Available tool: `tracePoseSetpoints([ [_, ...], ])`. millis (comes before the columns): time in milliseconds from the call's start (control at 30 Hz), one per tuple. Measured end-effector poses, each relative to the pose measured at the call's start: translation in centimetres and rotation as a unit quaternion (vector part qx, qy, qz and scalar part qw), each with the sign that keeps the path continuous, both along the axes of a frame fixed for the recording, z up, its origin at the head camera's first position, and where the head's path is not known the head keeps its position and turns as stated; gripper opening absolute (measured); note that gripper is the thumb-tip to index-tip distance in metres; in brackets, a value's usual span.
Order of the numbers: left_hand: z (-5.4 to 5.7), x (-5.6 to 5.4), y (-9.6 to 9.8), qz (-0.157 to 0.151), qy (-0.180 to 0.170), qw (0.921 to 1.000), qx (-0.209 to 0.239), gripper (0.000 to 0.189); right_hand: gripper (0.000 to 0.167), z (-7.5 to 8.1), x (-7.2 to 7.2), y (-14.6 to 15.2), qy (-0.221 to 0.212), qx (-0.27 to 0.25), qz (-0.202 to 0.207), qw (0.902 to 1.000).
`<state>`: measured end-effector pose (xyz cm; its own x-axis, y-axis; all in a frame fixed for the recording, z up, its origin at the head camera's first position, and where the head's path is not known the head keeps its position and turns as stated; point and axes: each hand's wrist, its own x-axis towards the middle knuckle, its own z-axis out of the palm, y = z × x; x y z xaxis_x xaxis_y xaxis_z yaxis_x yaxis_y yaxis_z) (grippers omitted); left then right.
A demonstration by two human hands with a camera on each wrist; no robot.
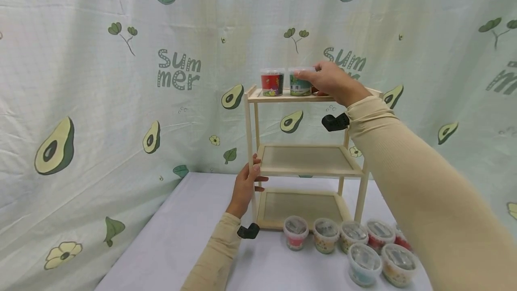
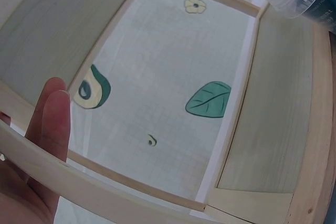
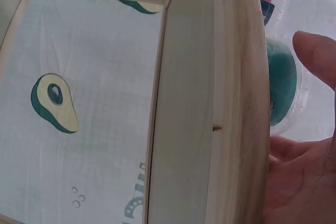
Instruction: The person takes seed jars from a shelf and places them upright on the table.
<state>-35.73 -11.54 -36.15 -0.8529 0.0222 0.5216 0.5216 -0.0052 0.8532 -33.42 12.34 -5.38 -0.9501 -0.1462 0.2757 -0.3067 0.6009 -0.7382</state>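
Observation:
A three-tier wooden shelf [image 1: 311,173] stands on the white table. On its top tier, a red-labelled plastic tub [image 1: 272,83] sits to the left of a green-labelled tub [image 1: 300,85]. My right hand [image 1: 333,82] holds the green tub from the right side, thumb across its upper front; the right wrist view shows thumb and fingers on either side of this tub [image 3: 282,85]. Lower down, my left hand [image 1: 245,185] grips the shelf's left front post, and its thumb and fingers lie around that post in the left wrist view.
Several clear-lidded tubs [image 1: 326,235] with pink, orange, red and blue contents stand on the table [image 1: 161,246] before the shelf and to its right. The middle tier [image 1: 307,158] and lower tier [image 1: 303,205] are flat panels. A patterned curtain [image 1: 101,116] hangs behind.

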Motion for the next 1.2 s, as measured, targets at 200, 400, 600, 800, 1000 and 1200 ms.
tracePoseSetpoints([
  [200,-0.05,-0.06,-0.09,-0.009,-0.006,0.9999,0.007,0.050,0.069,-0.25,0.44,0.26,0.014,-0.006,-0.001,0.9999],
  [400,-0.10,0.01,-0.22,-0.005,0.001,1.0000,0.002,0.051,0.068,-0.57,0.58,0.19,0.023,-0.030,0.000,0.9993],
  [600,-0.01,0.11,-0.14,-0.006,0.003,1.0000,0.002,0.051,0.071,-0.63,0.58,0.18,0.026,-0.032,-0.006,0.9991],
  [800,0.07,0.10,-0.09,-0.010,0.002,0.9999,0.005,0.049,0.071,-0.69,0.67,0.25,0.032,-0.031,-0.006,0.9990],
  [1000,0.11,0.11,-0.06,-0.008,-0.002,1.0000,0.005,0.050,0.070,-0.78,0.75,0.33,0.037,-0.035,-0.004,0.9987],
  [1200,0.06,0.09,-0.04,-0.007,0.002,1.0000,0.004,0.049,0.069,-0.77,0.85,0.33,0.040,-0.038,-0.004,0.9985],
])
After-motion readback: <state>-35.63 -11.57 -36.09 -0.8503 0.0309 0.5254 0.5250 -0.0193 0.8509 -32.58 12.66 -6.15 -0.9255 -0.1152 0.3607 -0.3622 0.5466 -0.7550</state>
